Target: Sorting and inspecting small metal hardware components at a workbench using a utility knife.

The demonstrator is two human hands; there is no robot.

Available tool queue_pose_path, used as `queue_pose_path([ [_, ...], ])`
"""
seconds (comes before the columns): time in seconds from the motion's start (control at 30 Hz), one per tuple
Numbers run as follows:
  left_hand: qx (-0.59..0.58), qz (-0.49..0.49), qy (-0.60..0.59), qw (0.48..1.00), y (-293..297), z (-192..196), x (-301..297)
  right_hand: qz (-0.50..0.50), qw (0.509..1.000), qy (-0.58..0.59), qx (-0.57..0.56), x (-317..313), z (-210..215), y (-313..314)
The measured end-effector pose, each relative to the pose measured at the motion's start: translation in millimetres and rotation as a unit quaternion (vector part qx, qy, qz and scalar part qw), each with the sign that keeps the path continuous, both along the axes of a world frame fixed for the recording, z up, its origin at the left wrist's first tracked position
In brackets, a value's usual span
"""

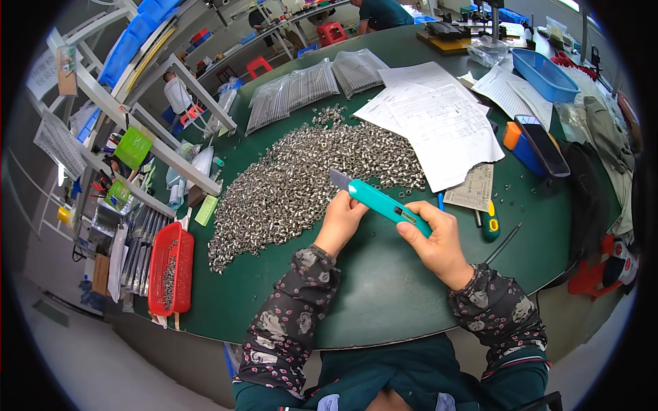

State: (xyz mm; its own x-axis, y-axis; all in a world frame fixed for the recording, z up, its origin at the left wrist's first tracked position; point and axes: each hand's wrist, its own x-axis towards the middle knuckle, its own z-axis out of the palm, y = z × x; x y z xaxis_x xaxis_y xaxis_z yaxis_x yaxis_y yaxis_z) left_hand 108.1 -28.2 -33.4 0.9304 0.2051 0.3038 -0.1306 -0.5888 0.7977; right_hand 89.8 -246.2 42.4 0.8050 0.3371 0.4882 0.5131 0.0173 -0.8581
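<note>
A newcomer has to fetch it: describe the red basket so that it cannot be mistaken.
Start at the round green table and its big heap of small metal rings. Go to the table's left edge, left of the person's left hand: the red basket lies there. It is long, slatted and red, with a few metal pieces inside, unlike the blue basket far right.

We wore dark sleeve covers printed with pale pink and grey flowers on both forearms, each ending in a gathered cuff at the wrist. Our left hand [340,220] and right hand [439,243] were bare, without gloves or rings that we could make out. At six o'clock our teal-green top showed, with a lighter blue collar.
</note>
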Motion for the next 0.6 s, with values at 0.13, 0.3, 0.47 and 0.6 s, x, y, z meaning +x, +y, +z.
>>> queue_pose_path([
  [0.13,-0.401,-0.062,0.18,0.896,-10,71,-59,0.003,0.999,0.011,-0.037,2,-5,-2],
  [0.3,-0.588,-0.081,0.124,0.795,14,61,-104,0.042,0.994,0.009,-0.103,-3,-11,4],
  [0.47,-0.637,-0.085,0.065,0.764,27,45,-112,0.103,0.97,0.056,-0.214,-5,-14,8],
  [0.6,-0.648,-0.087,0.058,0.754,30,40,-111,0.119,0.961,0.057,-0.242,-6,-16,11],
])
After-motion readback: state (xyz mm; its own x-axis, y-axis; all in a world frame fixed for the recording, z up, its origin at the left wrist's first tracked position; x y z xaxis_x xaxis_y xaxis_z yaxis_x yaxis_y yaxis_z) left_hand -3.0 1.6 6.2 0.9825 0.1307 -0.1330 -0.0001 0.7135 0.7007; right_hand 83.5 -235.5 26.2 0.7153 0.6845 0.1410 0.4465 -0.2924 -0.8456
